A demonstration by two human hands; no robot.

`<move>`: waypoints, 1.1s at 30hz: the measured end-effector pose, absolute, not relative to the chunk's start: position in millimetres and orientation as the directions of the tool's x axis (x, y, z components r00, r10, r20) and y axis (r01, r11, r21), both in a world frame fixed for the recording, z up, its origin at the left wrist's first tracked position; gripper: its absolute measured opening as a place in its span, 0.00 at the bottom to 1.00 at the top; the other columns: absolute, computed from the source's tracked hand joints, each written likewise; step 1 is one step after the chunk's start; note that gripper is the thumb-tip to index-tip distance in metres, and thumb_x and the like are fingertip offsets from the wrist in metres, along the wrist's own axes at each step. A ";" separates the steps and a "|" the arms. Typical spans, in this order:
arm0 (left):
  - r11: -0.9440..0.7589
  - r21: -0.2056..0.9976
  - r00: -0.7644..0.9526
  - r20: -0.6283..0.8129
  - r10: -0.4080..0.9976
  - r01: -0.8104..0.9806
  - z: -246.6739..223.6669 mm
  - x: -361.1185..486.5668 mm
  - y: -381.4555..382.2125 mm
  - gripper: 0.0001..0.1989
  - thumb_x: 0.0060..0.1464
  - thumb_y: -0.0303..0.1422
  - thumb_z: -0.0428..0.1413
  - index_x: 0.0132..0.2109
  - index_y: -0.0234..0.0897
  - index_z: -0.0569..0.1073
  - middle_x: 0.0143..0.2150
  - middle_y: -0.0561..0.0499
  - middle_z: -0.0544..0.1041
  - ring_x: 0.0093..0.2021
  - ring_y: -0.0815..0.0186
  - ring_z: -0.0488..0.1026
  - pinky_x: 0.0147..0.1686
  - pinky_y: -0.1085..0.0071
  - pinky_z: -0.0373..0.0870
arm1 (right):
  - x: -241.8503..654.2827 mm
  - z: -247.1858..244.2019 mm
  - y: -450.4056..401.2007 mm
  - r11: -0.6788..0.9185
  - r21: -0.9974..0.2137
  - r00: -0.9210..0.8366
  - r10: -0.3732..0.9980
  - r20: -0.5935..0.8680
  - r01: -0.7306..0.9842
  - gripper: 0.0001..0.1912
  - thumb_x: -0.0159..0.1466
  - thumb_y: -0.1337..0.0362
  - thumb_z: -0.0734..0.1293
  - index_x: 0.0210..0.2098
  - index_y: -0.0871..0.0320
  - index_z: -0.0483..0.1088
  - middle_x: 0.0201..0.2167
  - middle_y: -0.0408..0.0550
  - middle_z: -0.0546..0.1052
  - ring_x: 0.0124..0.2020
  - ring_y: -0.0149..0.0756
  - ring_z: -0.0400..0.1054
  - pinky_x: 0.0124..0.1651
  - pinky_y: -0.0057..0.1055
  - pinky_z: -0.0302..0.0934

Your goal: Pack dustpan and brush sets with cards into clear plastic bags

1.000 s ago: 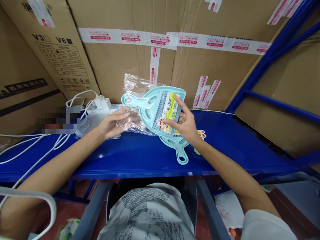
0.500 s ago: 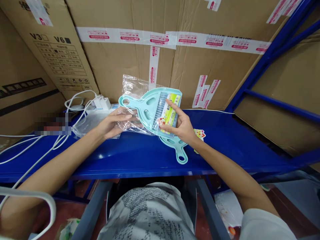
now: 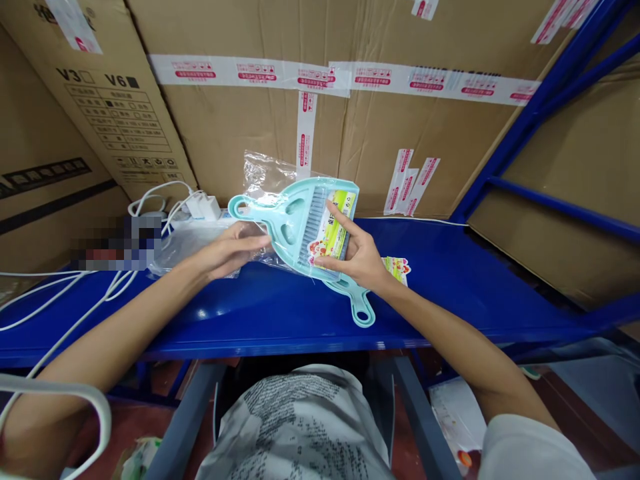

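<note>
Right hand (image 3: 363, 258) grips the dustpan (image 3: 278, 219) and brush (image 3: 311, 223) above the worktop (image 3: 450, 280); left hand (image 3: 227, 253) is at the clear bag (image 3: 265, 175), its hold I can't tell. If that right grip loosens, the 2 could slip onto the lower dustpan (image 3: 356, 299)!

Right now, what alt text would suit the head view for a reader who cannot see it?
The right hand holds a turquoise dustpan and brush over a blue table, while the left hand touches a clear bag. A second dustpan lies there, partly hidden; cardboard stands behind.
</note>
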State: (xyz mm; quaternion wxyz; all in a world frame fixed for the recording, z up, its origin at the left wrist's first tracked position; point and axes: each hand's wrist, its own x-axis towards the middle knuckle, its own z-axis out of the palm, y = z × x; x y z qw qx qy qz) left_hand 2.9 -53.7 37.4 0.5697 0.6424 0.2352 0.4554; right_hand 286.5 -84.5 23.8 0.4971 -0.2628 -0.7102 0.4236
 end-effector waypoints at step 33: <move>-0.002 0.951 0.200 0.067 0.978 -0.309 29.3 13.2 -37.3 0.12 0.70 0.27 0.54 0.48 0.26 0.82 0.42 0.35 0.85 0.39 0.54 0.86 0.37 0.61 0.88 | 310.3 34.3 -54.8 0.370 -0.929 -0.110 0.922 0.371 -0.032 0.31 0.60 0.51 0.79 0.59 0.44 0.70 0.52 0.46 0.80 0.57 0.46 0.75 0.59 0.49 0.74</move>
